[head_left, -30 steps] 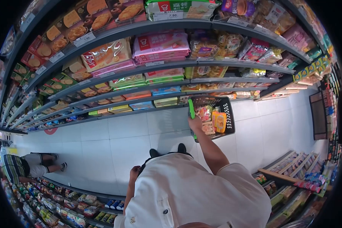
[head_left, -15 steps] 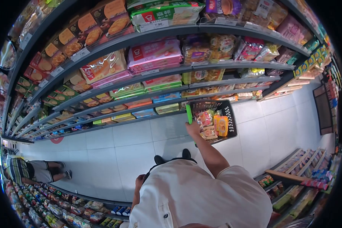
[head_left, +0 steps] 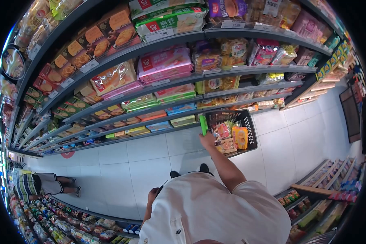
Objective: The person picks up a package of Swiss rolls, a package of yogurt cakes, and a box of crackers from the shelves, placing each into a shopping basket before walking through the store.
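One black basket (head_left: 248,127), perforated: we find it ahead of the wearer and to the right, close by the lowest shelf; whether its base meets the floor we cannot tell. One green handle (head_left: 203,125), at the basket's left edge: we see the right hand (head_left: 207,140) with fingers closed around it. Contents, as we count them: an orange pack (head_left: 240,138), a pink-and-red pack (head_left: 222,131), a pale pack (head_left: 227,146). One left hand (head_left: 153,194), low beside the white shirt (head_left: 215,203): its finger state and any contents we cannot tell. Alongside, shelving (head_left: 272,68) with pink biscuit packs (head_left: 165,63).
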Demonstrator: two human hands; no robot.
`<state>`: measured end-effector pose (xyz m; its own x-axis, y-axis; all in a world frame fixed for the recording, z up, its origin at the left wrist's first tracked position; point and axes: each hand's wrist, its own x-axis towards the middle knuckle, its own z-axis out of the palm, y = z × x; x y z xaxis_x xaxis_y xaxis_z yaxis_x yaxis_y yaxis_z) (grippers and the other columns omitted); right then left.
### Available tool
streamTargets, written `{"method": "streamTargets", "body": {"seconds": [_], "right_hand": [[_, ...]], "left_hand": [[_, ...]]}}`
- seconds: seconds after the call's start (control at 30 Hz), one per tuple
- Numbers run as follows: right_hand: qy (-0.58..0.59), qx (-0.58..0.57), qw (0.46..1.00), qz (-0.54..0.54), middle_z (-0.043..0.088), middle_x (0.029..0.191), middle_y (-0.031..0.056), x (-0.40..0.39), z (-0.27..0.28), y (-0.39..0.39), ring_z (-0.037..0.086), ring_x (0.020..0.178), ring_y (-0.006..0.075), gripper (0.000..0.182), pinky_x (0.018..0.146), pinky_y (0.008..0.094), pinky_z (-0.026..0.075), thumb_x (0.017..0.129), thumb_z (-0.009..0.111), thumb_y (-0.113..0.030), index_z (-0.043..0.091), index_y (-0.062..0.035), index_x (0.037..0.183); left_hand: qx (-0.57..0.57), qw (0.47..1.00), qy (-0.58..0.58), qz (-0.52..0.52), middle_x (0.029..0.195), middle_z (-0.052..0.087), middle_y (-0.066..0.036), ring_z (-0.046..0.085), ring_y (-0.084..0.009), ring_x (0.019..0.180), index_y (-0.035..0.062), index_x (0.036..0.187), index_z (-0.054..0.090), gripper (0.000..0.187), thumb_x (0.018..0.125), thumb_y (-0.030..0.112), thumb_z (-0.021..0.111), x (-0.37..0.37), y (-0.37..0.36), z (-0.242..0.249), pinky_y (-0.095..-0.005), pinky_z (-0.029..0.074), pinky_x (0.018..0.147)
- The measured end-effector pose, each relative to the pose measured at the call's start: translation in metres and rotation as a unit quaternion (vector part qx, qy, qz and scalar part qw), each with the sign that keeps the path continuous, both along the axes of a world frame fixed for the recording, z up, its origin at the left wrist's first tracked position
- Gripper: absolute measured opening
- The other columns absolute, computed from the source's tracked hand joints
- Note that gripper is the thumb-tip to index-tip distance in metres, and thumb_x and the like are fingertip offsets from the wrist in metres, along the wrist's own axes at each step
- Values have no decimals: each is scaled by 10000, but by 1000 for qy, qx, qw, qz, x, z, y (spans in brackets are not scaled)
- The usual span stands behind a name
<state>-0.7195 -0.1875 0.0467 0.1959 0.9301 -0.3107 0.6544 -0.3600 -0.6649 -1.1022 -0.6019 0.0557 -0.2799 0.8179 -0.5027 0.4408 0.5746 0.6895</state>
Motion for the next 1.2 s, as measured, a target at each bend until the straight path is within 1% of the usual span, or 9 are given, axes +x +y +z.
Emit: {"method": "streamTargets", "body": {"seconds": [0.13, 0.27, 0.3, 0.47, 0.53, 0.83, 1.07, 1.17, 1.2], "right_hand": [[16, -7, 1000, 8, 767, 1069, 300, 0, 6, 0, 728, 1072, 499, 512, 937, 580, 576, 897, 747, -442, 724, -2, 1158], [14, 2, 1000, 20, 766, 1070, 300, -1, 9, 1, 723, 1078, 506, 512, 940, 584, 574, 895, 746, -438, 722, -1, 1160], [13, 3, 1000, 12, 759, 1056, 323, -1, 6, 0, 721, 1066, 518, 510, 940, 593, 573, 886, 730, -426, 725, 28, 1119], [11, 3, 1000, 8, 752, 1044, 350, -1, 7, -1, 720, 1066, 530, 528, 947, 600, 574, 871, 731, -412, 718, 57, 1112], [-17, -6, 1000, 5, 767, 1050, 310, -4, 2, 0, 740, 1044, 501, 522, 893, 595, 589, 872, 762, -458, 746, 11, 1099], [-30, -7, 999, 9, 759, 1089, 330, -7, 10, -3, 733, 1085, 502, 542, 926, 582, 589, 894, 759, -459, 752, 30, 1127], [-61, -14, 998, -4, 773, 1098, 286, -10, -13, 5, 733, 1083, 490, 483, 934, 576, 582, 907, 741, -437, 767, -28, 1162], [-82, 0, 997, 2, 777, 1077, 286, -13, 8, -4, 740, 1081, 478, 501, 934, 574, 583, 909, 734, -444, 768, -16, 1167], [-85, -2, 996, 3, 784, 1027, 271, -15, 14, -5, 760, 1022, 460, 493, 914, 560, 594, 915, 732, -446, 767, -11, 1144]], "left_hand": [[-1, 1000, -1, 30, 1108, 822, -169, 778, -216, 999, -20, 1228, 767, 350, 1075, 288, 708, 6, -3, 3, -357, 596, 904], [-2, 999, 36, 12, 1077, 827, -167, 784, -220, 986, 9, 1199, 791, 393, 1045, 367, 739, 14, -5, 18, -362, 599, 887], [-14, 999, 12, 44, 1059, 830, -160, 786, -223, 979, 26, 1186, 803, 404, 1028, 394, 752, 12, -8, 7, -365, 601, 878], [-25, 998, 13, 65, 1057, 831, -159, 788, -234, 972, 26, 1177, 804, 394, 1023, 385, 755, 14, -7, 8, -369, 603, 872], [-39, 996, 11, 78, 1061, 830, -162, 789, -246, 967, 22, 1170, 803, 385, 1023, 374, 753, 16, -8, 11, -372, 604, 871], [-33, 997, 19, 60, 1081, 822, -171, 789, -304, 998, 66, 1165, 808, 317, 1031, 342, 727, 1, 1, 4, -403, 601, 902], [-51, 994, 28, 91, 1114, 815, -196, 779, -335, 1047, 45, 1170, 809, 360, 1022, 360, 719, -10, 1, 0, -425, 594, 932], [-33, 994, 7, 108, 1113, 813, -205, 779, -345, 1047, 39, 1171, 811, 357, 1017, 349, 722, -13, -4, -2, -420, 594, 930], [-28, 993, 4, 113, 1115, 813, -208, 779, -348, 1051, 36, 1168, 812, 355, 1016, 343, 721, -14, -5, -2, -417, 596, 930]]}}
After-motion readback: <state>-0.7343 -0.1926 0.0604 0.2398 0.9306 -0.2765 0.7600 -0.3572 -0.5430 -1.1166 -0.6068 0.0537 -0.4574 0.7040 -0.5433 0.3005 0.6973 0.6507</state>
